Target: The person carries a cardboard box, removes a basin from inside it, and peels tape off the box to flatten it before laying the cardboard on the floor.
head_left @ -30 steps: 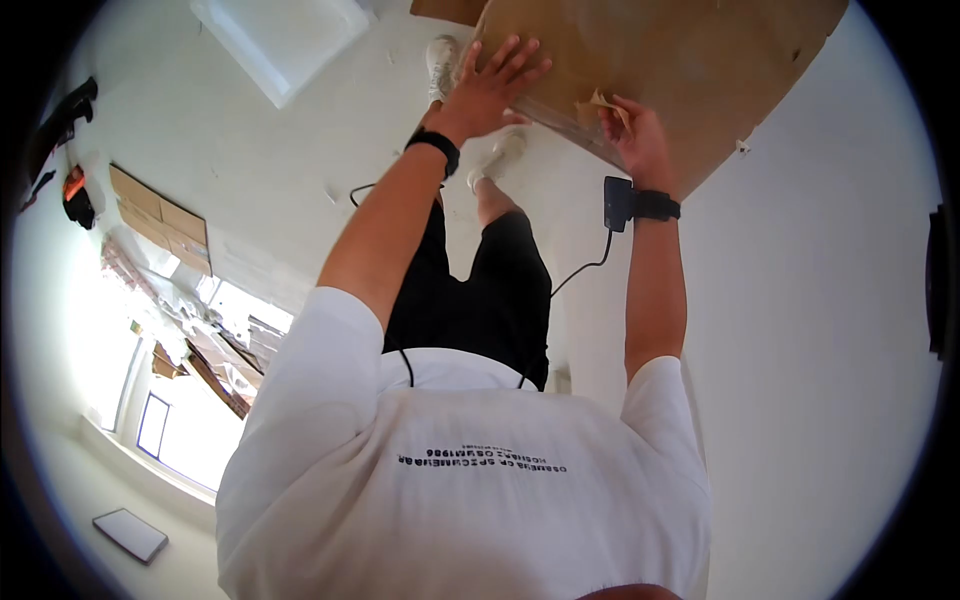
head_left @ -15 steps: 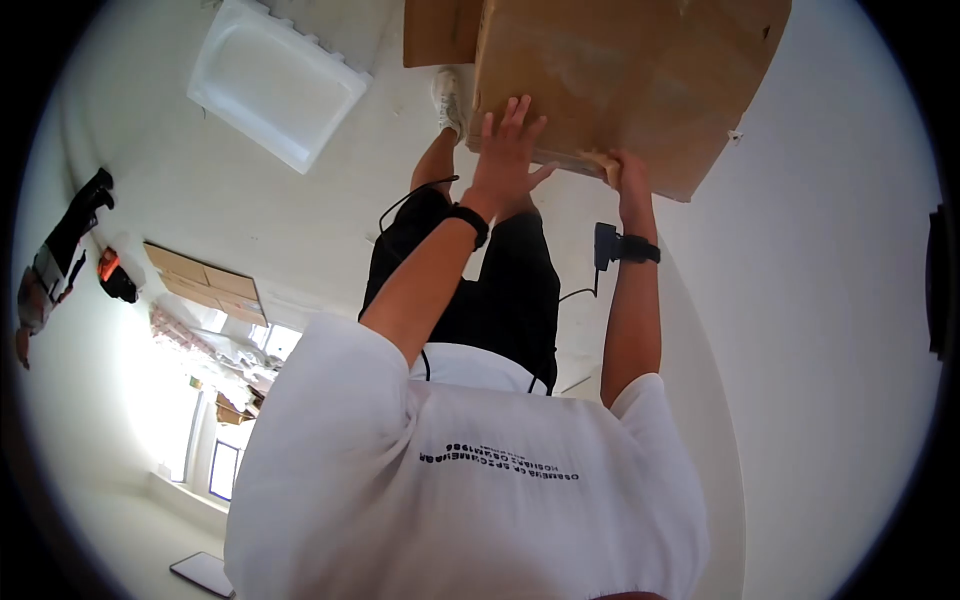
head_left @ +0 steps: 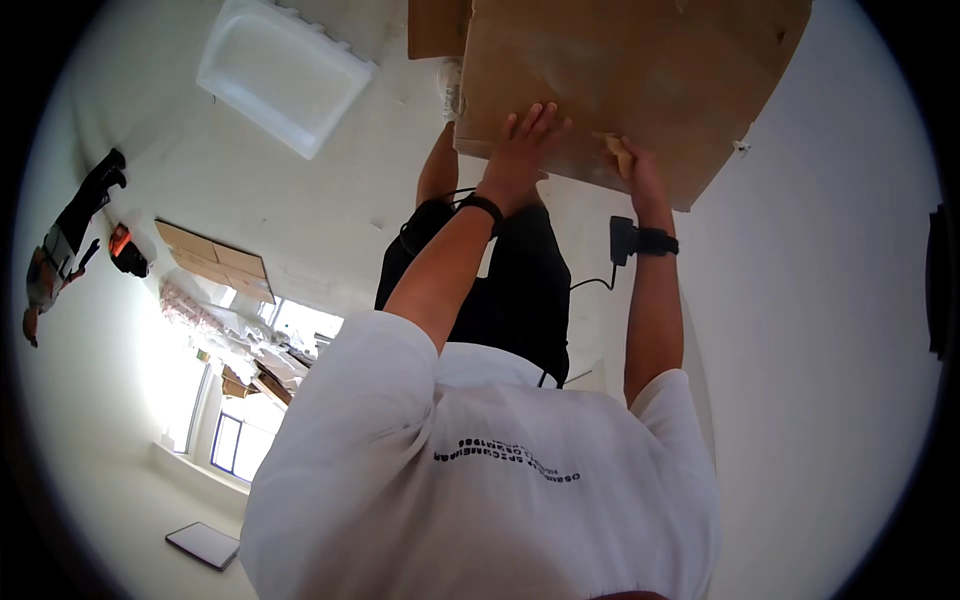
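Left hand spread against box — right grip clamped on brown strip.

And here's the print, down at six o'clock: black lettering across the chest of the white T-shirt, standing upside down in this view! The long line starts at its four o'clock end with what looks like "OSAM", dips into folds, and runs out toward nine o'clock with something like "SPICYMEWAR". Just on its twelve o'clock side sits a shorter line, and yes, those digits come through: "1986", at the nine o'clock end, after what looks like "OSYM". A tiny line beside it is too small to read.
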Tool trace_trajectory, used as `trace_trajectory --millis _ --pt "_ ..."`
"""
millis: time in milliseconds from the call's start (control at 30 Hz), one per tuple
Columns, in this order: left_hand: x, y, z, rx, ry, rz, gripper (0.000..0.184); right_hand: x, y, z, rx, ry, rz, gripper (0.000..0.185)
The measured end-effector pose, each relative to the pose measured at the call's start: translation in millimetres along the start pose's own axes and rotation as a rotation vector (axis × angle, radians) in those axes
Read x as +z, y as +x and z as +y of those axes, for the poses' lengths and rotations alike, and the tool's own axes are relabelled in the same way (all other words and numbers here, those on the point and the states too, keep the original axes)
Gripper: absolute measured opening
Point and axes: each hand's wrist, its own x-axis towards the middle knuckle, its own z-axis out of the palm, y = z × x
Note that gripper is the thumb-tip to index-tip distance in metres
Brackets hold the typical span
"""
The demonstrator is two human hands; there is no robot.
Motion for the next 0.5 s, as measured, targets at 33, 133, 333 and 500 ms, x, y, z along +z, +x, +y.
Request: trace_trajectory --millis 33,133,333,500 --pt "5.4 -0.9 -1.2 0.015 0.087 0.026 0.097 4.1 -0.3 -12.5 -0.008 -0.078 -0.04 0.035" --pt "10.8 0.0 8.3 0.026 0.089 0.028 0.1 -6.2 5.5 -33.1 -0.033 -0.338 -0.094 0.037" --pt "6.9 1.6 5.8 0.0 0.024 -0.03 0.099 -31.3 40.9 -178.7 -0.554 -0.062 -0.022 0.036" --pt "3.9 3.0 3.5 -0.002 -0.015 -0.045 0.099 19.4 -13.6 -400.5 -1.08 -0.252 -0.039 0.03"
